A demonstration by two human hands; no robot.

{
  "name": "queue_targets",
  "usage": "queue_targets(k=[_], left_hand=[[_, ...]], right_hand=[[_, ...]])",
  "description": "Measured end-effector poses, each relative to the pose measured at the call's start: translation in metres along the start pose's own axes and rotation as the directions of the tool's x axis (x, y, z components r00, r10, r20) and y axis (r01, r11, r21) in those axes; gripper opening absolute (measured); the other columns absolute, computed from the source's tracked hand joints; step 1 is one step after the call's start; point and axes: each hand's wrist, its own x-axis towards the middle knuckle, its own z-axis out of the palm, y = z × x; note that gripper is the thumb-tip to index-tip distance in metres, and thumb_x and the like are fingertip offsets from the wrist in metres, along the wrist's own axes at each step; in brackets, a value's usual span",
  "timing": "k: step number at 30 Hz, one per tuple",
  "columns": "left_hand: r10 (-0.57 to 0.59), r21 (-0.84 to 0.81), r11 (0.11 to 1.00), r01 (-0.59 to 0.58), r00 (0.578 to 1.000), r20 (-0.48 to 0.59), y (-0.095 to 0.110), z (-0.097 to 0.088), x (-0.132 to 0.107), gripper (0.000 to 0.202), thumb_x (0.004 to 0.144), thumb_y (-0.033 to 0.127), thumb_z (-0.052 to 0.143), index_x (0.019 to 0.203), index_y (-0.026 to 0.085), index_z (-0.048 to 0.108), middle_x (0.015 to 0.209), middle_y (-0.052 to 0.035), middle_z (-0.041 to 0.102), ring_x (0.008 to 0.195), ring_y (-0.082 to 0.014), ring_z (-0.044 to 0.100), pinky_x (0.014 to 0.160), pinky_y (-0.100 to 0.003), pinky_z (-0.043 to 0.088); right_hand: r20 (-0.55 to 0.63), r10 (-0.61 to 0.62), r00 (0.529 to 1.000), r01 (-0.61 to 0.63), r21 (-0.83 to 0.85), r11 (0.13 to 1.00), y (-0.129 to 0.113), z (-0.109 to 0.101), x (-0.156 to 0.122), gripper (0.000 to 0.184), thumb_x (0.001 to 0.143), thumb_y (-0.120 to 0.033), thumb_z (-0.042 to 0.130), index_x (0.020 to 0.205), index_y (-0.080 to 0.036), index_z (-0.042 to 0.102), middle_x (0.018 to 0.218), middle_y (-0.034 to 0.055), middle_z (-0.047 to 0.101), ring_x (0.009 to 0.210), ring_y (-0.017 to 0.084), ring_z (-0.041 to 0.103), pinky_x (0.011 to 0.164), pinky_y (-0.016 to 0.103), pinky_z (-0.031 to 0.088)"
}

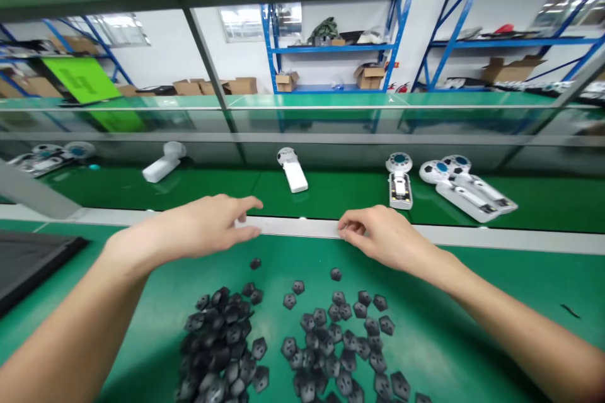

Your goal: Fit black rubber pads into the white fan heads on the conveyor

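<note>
Well, blue steel shelving (331, 47) holding cardboard boxes stands far off at 12 o'clock, seen through a glass panel. Nearer, a green surface (501, 289) runs crosswise, edged by a white strip (302, 227). Beyond it, white handheld devices (295, 170) lie on green matting around 1 o'clock. The left hand (208, 223) and right hand (385, 238) are released and empty, lightly curled, the right fingertips (342, 228) touching the strip. Two loose heaps of small dark hexagonal pieces (326, 346) lie at 6 o'clock, spread within easy reach of both hands.
</note>
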Motion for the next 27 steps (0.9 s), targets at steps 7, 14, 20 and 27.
queue_targets(k=[7, 14, 20, 27], left_hand=[[-0.022, -0.036, 0.999, 0.024, 0.999, 0.048, 0.034, -0.016, -0.015, 0.067, 0.1, 0.062, 0.048, 0.157, 0.028, 0.052, 0.146, -0.0104, 0.068, 0.123, -0.0322, 0.069, 0.091, -0.035, 0.053], [0.023, -0.069, 0.997, -0.037, 0.981, -0.192, 0.037, -0.033, -0.044, 0.056, 0.1, 0.053, 0.055, 0.147, 0.023, 0.061, 0.121, -0.0111, 0.077, 0.099, -0.028, 0.074, 0.086, -0.034, 0.05], [0.117, -0.03, 0.991, -0.127, 0.968, -0.221, 0.05, -0.04, -0.067, 0.032, 0.102, 0.042, 0.057, 0.124, 0.022, 0.069, 0.094, -0.0067, 0.076, 0.071, -0.0222, 0.066, 0.059, -0.032, 0.04], [0.211, -0.024, 0.975, -0.221, 0.953, -0.217, 0.059, -0.043, -0.07, 0.018, 0.101, 0.028, 0.06, 0.108, 0.019, 0.073, 0.085, -0.0064, 0.075, 0.061, -0.0193, 0.059, 0.053, -0.035, 0.036]], right_hand=[[0.12, -0.181, 0.976, 0.176, 0.051, 0.983, 0.003, 0.022, -0.009, 0.017, 0.105, -0.024, 0.058, 0.108, -0.023, 0.075, 0.096, 0.0029, 0.079, 0.083, 0.023, 0.072, 0.074, 0.033, 0.049], [0.236, -0.527, 0.816, 0.471, 0.256, 0.844, -0.058, 0.039, -0.014, 0.023, 0.108, -0.018, 0.054, 0.114, -0.028, 0.074, 0.109, 0.0017, 0.077, 0.101, 0.022, 0.071, 0.089, 0.034, 0.055], [0.351, -0.497, 0.794, 0.48, 0.142, 0.866, -0.099, 0.057, 0.016, 0.021, 0.099, -0.015, 0.073, 0.117, -0.025, 0.077, 0.107, 0.0036, 0.077, 0.103, 0.027, 0.071, 0.091, 0.04, 0.055], [0.445, -0.429, 0.786, 0.452, 0.059, 0.89, -0.112, 0.062, 0.026, 0.014, 0.095, -0.014, 0.079, 0.103, -0.026, 0.076, 0.112, 0.0018, 0.075, 0.108, 0.028, 0.067, 0.083, 0.036, 0.05]])
